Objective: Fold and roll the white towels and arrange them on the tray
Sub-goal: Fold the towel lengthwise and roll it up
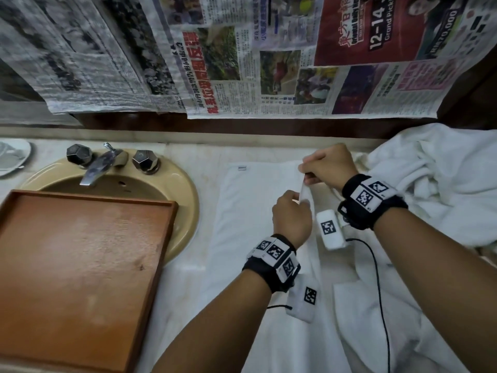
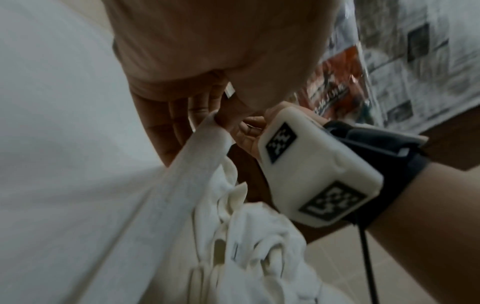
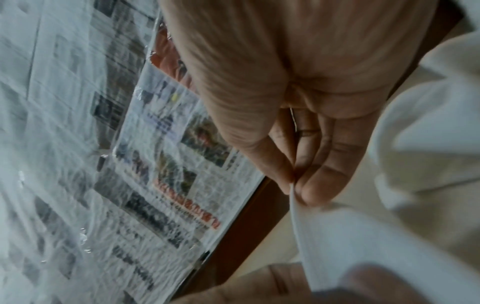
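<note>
A pale stone counter point(image 1: 188, 286) runs beneath a wall papered with newspaper point(image 1: 242, 63). Close together above it, an edge of a white towel point(image 1: 250, 211) is pinched by both hands: the left hand point(image 1: 291, 218) grips it nearer the body, the right hand point(image 1: 326, 168) farther out, thumb and fingertips point(image 3: 319, 185) closed on the hem. The rest of the towel is spread flat on the counter, just right of the sink point(image 1: 172, 184), smooth, with a small label at its far corner. A crumpled heap of more towels point(image 1: 435, 184) lies to the right. The wooden tray point(image 1: 80, 265), bare, rests partly over the sink. A skewed fold could result if the pinched edge is laid down unevenly, and the thin hem could slip from so light a grip.
</note>
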Motion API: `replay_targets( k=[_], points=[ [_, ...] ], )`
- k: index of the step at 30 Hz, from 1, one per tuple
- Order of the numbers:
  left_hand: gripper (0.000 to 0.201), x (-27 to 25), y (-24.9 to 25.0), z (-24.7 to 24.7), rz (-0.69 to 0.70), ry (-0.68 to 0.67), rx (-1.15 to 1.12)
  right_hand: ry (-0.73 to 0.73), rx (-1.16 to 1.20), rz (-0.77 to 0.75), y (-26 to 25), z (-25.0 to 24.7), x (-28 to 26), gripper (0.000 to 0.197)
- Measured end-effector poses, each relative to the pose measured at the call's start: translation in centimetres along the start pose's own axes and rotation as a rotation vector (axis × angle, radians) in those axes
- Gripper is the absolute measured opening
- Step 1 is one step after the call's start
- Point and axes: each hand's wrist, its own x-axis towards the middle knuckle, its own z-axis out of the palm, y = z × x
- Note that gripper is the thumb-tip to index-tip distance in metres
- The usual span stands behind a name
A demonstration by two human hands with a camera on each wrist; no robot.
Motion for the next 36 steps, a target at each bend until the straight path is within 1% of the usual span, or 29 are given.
replay_targets(
  k=[5, 7, 8, 9, 10, 12, 14, 16, 17, 19, 21, 22, 25, 28, 30, 33, 35, 36],
  points=[
    [0.016, 0.9, -1.5, -6.7, -0.024, 0.093, -0.120, -0.045, 0.000, -0.066, -3.5, 7.6, -0.6, 0.009],
    [0.017, 1.9, -3.1, -9.4, -0.077, 0.118, -0.120, -0.078, -0.003, -0.059, -3.8, 10.4, -0.6, 0.004],
    [0.017, 2.4, -4.3, -10.7, -0.115, 0.123, -0.107, -0.086, -0.024, -0.055, -3.6, 11.6, -0.3, 0.005],
    [0.017, 3.1, -5.7, -11.8, -0.160, 0.119, -0.091, -0.083, -0.066, -0.052, -3.1, 12.4, 0.1, 0.011],
    [0.019, 3.7, -7.2, -12.7, -0.206, 0.116, -0.059, -0.074, -0.148, -0.062, -2.3, 13.1, 0.6, 0.017],
    [0.027, 5.0, -10.1, -14.3, -0.281, 0.084, 0.027, -0.045, -0.408, -0.125, -0.3, 13.6, 1.8, 0.028],
    [0.023, 5.6, -10.8, -15.4, -0.305, 0.041, 0.099, -0.011, -0.629, -0.173, 1.9, 13.3, 2.8, 0.028],
    [0.029, 6.3, -10.3, -16.0, -0.279, 0.042, 0.114, 0.005, -0.710, -0.202, 3.9, 12.8, 3.7, 0.017],
    [0.030, 6.8, -10.0, -16.0, -0.263, 0.038, 0.128, 0.006, -0.732, -0.227, 4.5, 12.7, 4.2, 0.023],
    [0.030, 7.7, -9.5, -15.6, -0.219, 0.023, 0.172, -0.036, -0.777, -0.315, 5.2, 12.6, 5.0, 0.039],
    [0.035, 8.7, -9.1, -15.2, -0.181, 0.051, 0.219, -0.044, -0.815, -0.388, 5.1, 12.9, 6.0, 0.045],
    [0.032, 9.3, -9.1, -15.0, -0.158, 0.076, 0.230, -0.036, -0.839, -0.403, 5.0, 13.1, 6.5, 0.045],
    [0.022, 10.4, -9.3, -14.5, -0.117, 0.119, 0.231, -0.005, -0.915, -0.412, 4.7, 13.0, 7.4, 0.036],
    [0.023, 10.9, -9.5, -14.2, -0.097, 0.121, 0.264, -0.066, -0.992, -0.396, 4.8, 12.5, 8.0, 0.020],
    [0.023, 11.2, -9.6, -14.2, -0.100, 0.114, 0.290, -0.116, -0.979, -0.385, 5.1, 12.2, 8.5, 0.012],
    [0.022, 11.7, -9.9, -14.3, -0.106, 0.110, 0.303, -0.148, -0.796, -0.416, 5.1, 11.8, 8.6, 0.003],
    [0.023, 11.9, -10.0, -14.2, -0.103, 0.112, 0.303, -0.154, -0.669, -0.372, 5.1, 11.3, 8.5, 0.008],
    [0.024, 12.0, -10.0, -14.1, -0.101, 0.112, 0.306, -0.155, -0.654, -0.340, 5.3, 11.1, 8.5, 0.011]
  ],
)
